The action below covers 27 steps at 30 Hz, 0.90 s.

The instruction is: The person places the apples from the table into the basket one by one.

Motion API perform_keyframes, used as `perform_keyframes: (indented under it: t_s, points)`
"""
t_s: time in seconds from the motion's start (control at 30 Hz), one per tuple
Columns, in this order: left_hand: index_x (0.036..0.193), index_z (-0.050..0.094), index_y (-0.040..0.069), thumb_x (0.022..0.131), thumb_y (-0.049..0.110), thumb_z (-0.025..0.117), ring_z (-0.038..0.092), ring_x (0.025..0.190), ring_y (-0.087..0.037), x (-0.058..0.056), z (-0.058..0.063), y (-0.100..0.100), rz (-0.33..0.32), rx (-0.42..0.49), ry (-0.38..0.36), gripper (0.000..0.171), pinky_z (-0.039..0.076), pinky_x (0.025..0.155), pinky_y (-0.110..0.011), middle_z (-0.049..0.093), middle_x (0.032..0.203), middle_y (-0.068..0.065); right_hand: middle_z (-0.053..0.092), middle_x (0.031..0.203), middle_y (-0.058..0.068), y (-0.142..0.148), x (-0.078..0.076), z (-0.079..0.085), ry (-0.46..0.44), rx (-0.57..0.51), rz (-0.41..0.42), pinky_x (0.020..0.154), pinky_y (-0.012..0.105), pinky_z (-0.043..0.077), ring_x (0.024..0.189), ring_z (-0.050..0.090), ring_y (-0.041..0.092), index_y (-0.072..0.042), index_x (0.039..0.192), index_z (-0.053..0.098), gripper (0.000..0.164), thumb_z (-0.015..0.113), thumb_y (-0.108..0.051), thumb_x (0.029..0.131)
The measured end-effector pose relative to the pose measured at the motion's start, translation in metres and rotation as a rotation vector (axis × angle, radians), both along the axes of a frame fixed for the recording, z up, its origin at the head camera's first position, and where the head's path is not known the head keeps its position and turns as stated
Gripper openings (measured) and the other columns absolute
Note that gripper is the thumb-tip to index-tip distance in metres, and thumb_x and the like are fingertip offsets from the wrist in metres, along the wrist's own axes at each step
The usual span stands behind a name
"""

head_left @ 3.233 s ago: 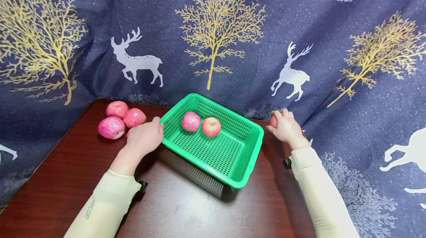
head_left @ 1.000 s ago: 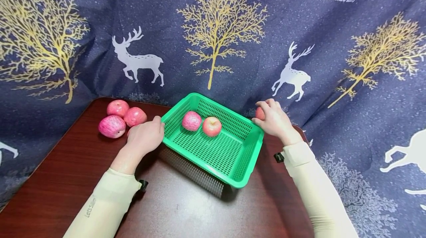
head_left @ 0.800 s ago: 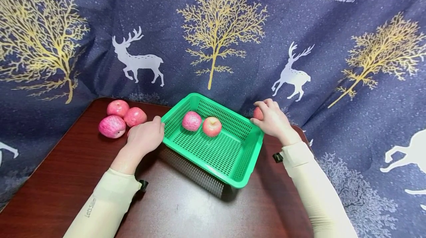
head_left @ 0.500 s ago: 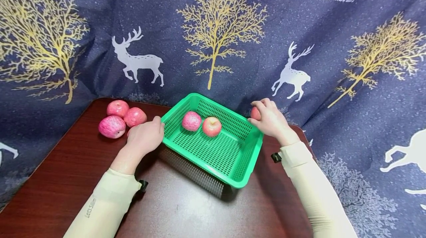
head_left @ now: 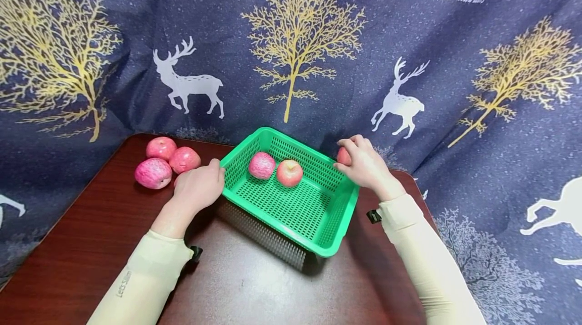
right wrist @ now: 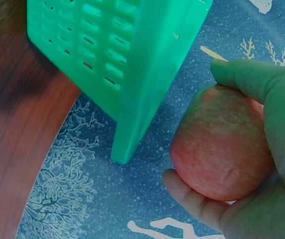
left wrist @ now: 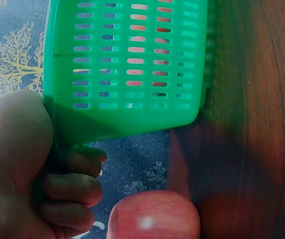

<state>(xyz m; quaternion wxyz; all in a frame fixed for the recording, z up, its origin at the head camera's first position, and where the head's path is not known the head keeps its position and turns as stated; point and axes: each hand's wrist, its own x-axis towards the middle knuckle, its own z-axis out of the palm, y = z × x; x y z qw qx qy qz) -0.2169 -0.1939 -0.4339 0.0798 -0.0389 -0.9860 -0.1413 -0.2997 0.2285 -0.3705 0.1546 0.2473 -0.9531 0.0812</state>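
My right hand [head_left: 367,167] grips a red apple [right wrist: 224,142] between thumb and fingers, up at the back right corner of a green plastic basket [head_left: 282,224]. In the right wrist view the apple is beside the basket's rim, with a gap between them. My left hand [head_left: 200,183] holds the basket's left rim, its fingers curled beneath the edge in the left wrist view. Two apples lie inside the basket, a pink one [head_left: 261,166] and a red-yellow one [head_left: 289,173]. Most of the apple right by my left hand is hidden behind it in the head view.
Left of the basket sit several more apples, among them a dark pink one [head_left: 153,173] and a red one [head_left: 161,148]. Everything stands on a dark brown wooden table [head_left: 91,244]. A blue cloth [head_left: 327,62] with trees and deer hangs right behind the table's back edge.
My right hand has carried its apple leftward from the table's right side to the basket's back right corner. The left hand and the basket stay in place.
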Motion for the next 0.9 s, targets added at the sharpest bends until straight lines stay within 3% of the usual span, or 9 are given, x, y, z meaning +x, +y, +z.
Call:
perform_keyframes:
  t_s: [0.9]
  points:
    - [0.097,0.045,0.007,0.103,0.033,0.038,0.058,0.058,-0.038,-0.001,0.0,0.0,-0.008,-0.013,0.011,0.028,0.037,0.041,-0.051,0.061,0.076,-0.017,0.048,0.119,0.003,-0.019,0.013,-0.007,-0.04,-0.004,0.051,0.07,0.043,0.047,0.104,0.046,0.024,-0.022,0.13,0.057,0.058,0.077,-0.042,0.08]
